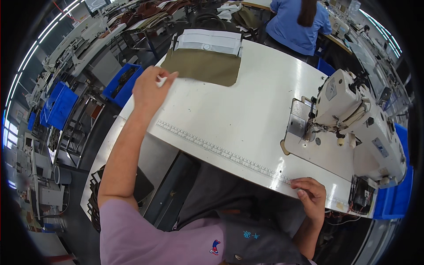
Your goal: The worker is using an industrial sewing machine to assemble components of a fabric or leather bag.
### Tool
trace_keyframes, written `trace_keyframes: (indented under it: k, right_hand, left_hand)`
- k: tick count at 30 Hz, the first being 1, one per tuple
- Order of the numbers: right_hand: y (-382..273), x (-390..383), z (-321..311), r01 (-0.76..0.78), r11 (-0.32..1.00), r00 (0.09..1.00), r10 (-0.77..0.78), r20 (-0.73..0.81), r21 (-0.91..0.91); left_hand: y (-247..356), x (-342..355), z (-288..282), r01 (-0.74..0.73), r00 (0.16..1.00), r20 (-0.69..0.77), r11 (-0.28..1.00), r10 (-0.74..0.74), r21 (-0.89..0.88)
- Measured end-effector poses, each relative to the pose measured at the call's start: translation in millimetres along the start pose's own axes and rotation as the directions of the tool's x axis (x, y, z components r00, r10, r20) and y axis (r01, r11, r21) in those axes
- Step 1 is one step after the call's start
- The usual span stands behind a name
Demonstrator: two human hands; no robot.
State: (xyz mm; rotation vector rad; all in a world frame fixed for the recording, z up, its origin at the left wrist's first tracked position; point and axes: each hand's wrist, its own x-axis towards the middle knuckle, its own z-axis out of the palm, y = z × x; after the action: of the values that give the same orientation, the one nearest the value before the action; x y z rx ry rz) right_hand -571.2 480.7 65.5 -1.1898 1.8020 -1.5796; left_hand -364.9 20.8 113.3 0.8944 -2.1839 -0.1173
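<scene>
Toward the back left of the white table (260, 84) lies an olive-green panel (201, 66), flat, with rounded front corners. A white sheet-like piece (210, 39) with a small round mark covers its far part. My left hand (152, 88) is at the panel's near left corner, fingers loosely bent and a gap showing between them and the thumb; whether a fingertip touches the panel is hard to tell. At the front edge, by the printed ruler scale (221, 152), my right hand (312, 196) rests with loosely bent fingers and holds nothing.
A white sewing machine (353, 119) with a metal plate stands on the table's right side. Blue bins (123, 84) are left of the table, another (395, 198) at right. Dark pieces (95, 190) hang at lower left. A person in blue (296, 24) sits beyond.
</scene>
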Motion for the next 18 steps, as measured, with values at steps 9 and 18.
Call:
trace_keyframes:
  k: [9,18]
  right_hand:
    - [-5,0,4,-0.085,0.996,0.992,0.082,-0.094,-0.032]
    - [-3,2,0,-0.142,0.989,0.980,0.137,-0.141,-0.026]
  left_hand:
    - [103,122,168,-0.080,0.984,0.171,0.975,0.044,0.206]
    - [91,156,184,-0.083,0.934,0.353,0.992,0.045,0.093]
